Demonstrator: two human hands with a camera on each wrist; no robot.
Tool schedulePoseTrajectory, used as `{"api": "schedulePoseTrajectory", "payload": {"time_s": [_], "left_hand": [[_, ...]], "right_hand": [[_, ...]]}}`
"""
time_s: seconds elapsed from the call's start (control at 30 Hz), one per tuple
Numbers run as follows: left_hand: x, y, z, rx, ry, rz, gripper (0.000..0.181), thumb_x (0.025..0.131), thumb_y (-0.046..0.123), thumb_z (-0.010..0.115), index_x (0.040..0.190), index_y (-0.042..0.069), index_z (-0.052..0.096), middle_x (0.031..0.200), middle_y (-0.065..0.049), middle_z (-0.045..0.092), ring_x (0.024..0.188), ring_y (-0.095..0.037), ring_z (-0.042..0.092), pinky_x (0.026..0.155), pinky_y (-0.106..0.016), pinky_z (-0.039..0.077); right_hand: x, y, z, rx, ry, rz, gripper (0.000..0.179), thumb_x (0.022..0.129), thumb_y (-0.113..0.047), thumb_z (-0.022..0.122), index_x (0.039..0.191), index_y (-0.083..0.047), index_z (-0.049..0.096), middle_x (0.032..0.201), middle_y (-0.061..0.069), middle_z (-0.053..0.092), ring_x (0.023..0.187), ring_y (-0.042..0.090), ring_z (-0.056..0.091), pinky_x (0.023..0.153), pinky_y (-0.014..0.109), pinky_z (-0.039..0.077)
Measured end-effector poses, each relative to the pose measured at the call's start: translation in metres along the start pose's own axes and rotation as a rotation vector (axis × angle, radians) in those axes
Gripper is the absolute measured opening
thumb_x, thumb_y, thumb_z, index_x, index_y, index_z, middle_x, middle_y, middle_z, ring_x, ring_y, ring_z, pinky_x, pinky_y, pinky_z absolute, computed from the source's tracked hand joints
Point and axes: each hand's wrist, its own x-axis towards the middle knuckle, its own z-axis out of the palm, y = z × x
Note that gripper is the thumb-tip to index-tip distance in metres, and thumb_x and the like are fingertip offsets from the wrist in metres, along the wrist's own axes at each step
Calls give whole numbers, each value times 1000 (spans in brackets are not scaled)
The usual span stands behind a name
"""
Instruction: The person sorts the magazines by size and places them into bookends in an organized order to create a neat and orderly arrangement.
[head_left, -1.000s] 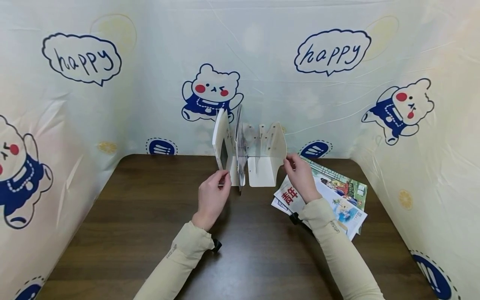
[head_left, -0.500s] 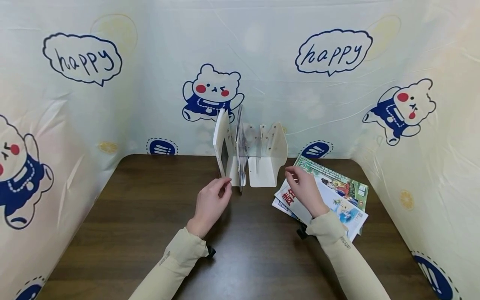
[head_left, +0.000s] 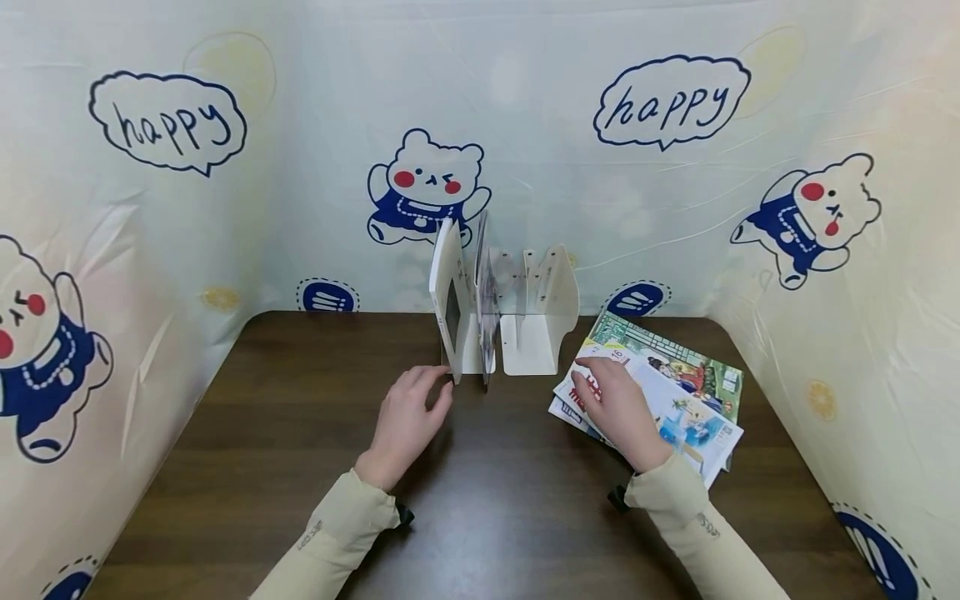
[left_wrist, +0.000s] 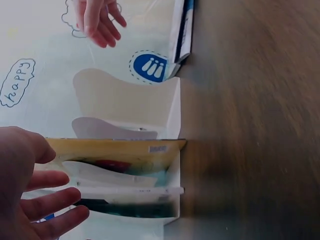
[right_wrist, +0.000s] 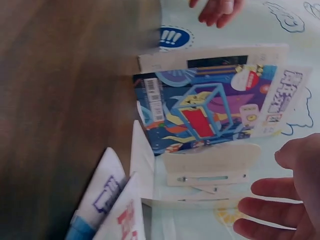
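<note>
A white bookend rack [head_left: 528, 346] stands at the desk's back middle. In its left part a white book [head_left: 444, 292] and a thin magazine [head_left: 486, 317] stand upright; the right wrist view shows the magazine's colourful cover [right_wrist: 200, 112]. My left hand [head_left: 405, 421] is just in front of the white book, fingers loosely bent and holding nothing; whether a fingertip touches the book I cannot tell. Over a fanned pile of magazines [head_left: 697, 417] hovers my right hand [head_left: 622, 412], relaxed, with nothing in it. The right wrist view shows its fingers [right_wrist: 272, 205] spread.
The brown wooden desk [head_left: 300, 433] reaches back to a pale printed curtain [head_left: 540, 125], which also hangs along both sides. The rack's right section lies between the upright magazine and the pile. Black straps show at both cuffs.
My right hand has drawn away from the rack's right panel, back and right over the magazines. My left hand has slid toward me and left, its fingers loosening. The rack has stayed put.
</note>
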Motion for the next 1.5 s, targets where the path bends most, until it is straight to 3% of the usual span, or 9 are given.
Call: {"api": "schedulePoseTrajectory", "payload": {"time_s": [0.17, 0.3, 0.43, 0.8, 0.97, 1.17, 1.37, 1.5], "left_hand": [[-4, -6, -2, 139, 9, 94, 23, 96, 18, 73, 117, 6, 75, 110, -13, 73, 102, -35, 68, 82, -56, 57], [-7, -12, -4, 203, 18, 114, 24, 95, 18, 74, 115, 4, 75, 110, -14, 73, 104, -37, 68, 85, -58, 57], [-8, -14, -5, 181, 6, 93, 24, 96, 18, 73, 115, 4, 76, 110, -15, 73, 103, -37, 68, 84, -58, 57], [-3, -17, -10, 9, 7, -34, 21, 99, 16, 68, 114, 3, 75, 110, -16, 73, 98, -35, 71, 80, -52, 61], [11, -23, -13, -68, 41, -80, 18, 100, 13, 67, 112, 2, 74, 107, -14, 73, 98, -30, 71, 83, -48, 61], [37, -34, -15, -144, 56, -131, 19, 101, 12, 67, 113, -2, 73, 104, -16, 74, 92, -29, 70, 82, -46, 61], [60, -41, -11, -164, 44, -112, 18, 101, 12, 66, 114, 0, 73, 108, -17, 74, 94, -30, 71, 85, -47, 61], [73, -44, -8, -223, 31, -108, 20, 102, 11, 65, 117, 1, 72, 112, -15, 73, 97, -29, 72, 87, -46, 62]], "right_hand": [[-14, 2, 7, -58, 68, -83, 38, 102, -29, 67, 129, -1, 67, 129, 19, 67, 124, 38, 59, 108, 56, 48], [-20, 4, 10, -85, 90, -113, 39, 101, -30, 68, 126, -1, 69, 127, 19, 68, 122, 38, 60, 110, 56, 47], [-22, 5, 11, -86, 107, -128, 38, 100, -30, 69, 125, -1, 69, 127, 19, 68, 122, 39, 60, 110, 56, 45], [-23, 3, 12, -63, 93, -104, 35, 99, -25, 71, 124, -1, 70, 124, 18, 69, 117, 38, 62, 105, 57, 49], [-24, 1, 11, -64, 81, -81, 34, 98, -24, 72, 124, -1, 69, 124, 18, 69, 117, 38, 62, 105, 57, 50], [-27, -3, 7, -67, 78, -61, 32, 98, -22, 72, 123, -2, 70, 124, 18, 69, 117, 38, 62, 104, 57, 51], [-28, -1, 6, -58, 79, -68, 31, 99, -22, 71, 122, -1, 70, 123, 18, 70, 116, 38, 63, 103, 57, 52], [-29, 1, 4, -52, 83, -66, 32, 99, -21, 72, 123, -1, 70, 124, 18, 70, 116, 37, 63, 102, 57, 52]]}}
